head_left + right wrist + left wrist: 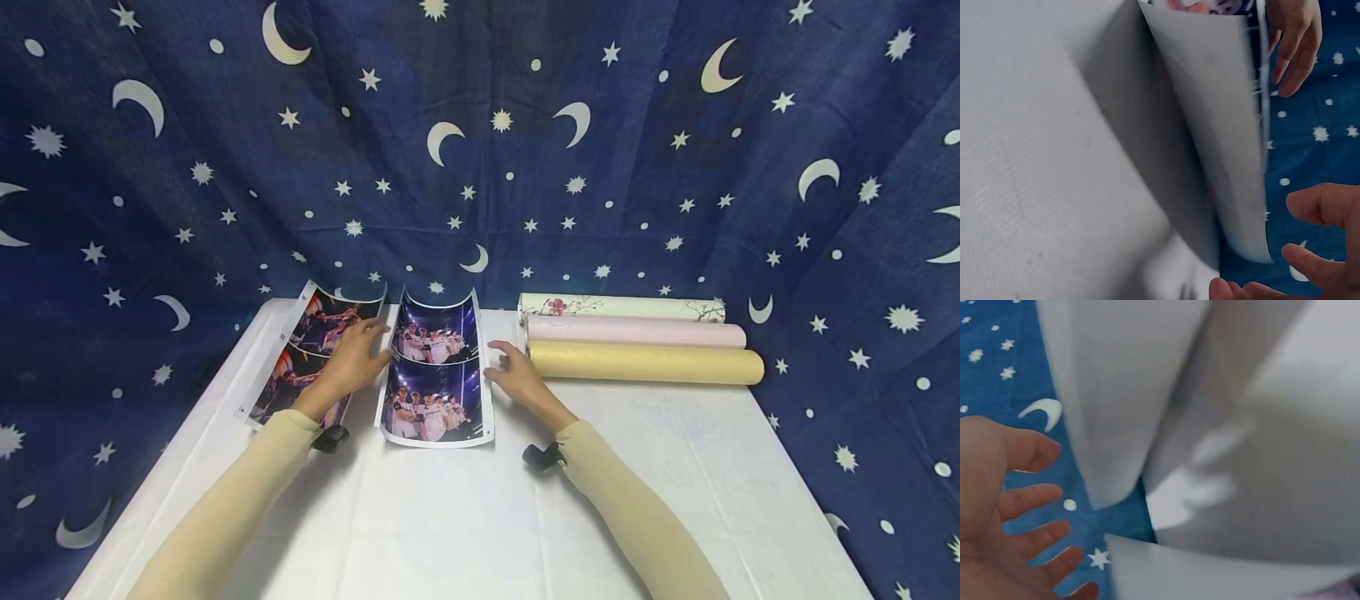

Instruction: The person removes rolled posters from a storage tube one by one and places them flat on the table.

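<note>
While I watch from far through the head view, the middle print (pixel 435 373) lies on the tabletop (pixel 442 525) between the two hands, and its far end bends upward before the starry curtain (pixel 480 192). The grip of the left hand (pixel 354 358) is released; this hand covers part of the left print (pixel 288 371), so I cannot see that picture whole. The grip of the right hand (pixel 519 379) is also released, near the middle print's right edge and the yellow roll (pixel 645 363). Behind this roll, the pink roll (pixel 637 332) and the flowered roll (pixel 622 307) are partly hidden. Both sleeves (pixel 225 508) are cut by the lower border.

In the left wrist view, pale paper fills much of the picture, blurred; the fingers spread apart from it.

In the right wrist view, I see a curled sheet, its printed face mostly turned away. The lower fingers are cut off, and I cannot tell whether they touch anything.
</note>
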Demonstrator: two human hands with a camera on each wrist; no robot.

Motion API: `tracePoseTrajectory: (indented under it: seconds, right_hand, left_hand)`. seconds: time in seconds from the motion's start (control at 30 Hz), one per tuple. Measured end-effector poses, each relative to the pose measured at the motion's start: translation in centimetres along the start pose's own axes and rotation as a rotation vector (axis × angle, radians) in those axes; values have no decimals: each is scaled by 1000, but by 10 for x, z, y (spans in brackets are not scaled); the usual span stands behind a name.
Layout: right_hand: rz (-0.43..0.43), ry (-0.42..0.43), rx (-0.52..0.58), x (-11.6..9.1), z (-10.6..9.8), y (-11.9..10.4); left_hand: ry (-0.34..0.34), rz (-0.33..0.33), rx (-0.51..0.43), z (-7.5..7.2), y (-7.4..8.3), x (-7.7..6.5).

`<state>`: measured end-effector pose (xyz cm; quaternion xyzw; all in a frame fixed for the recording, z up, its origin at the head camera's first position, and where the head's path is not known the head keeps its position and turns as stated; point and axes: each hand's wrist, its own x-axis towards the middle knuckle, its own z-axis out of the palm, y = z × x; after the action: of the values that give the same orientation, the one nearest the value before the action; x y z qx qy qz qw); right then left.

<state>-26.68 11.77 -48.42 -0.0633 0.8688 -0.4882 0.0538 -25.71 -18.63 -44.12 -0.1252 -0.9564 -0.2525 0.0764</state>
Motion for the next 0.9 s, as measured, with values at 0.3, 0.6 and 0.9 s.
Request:
tracePoseTrajectory:
  seconds: [0.3, 0.6, 0.9]
  right_hand:
    - [-46, -1, 63, -21, -13, -13]
    - [-219, 26, 77, -46, -27, -26]
    - [-336, 91, 21, -72, -51, -36]
  left_hand:
    - [81, 42, -104, -3, 20, -15]
    - [128, 85, -232, -3, 47, -32]
    - [213, 201, -328, 1, 85, -43]
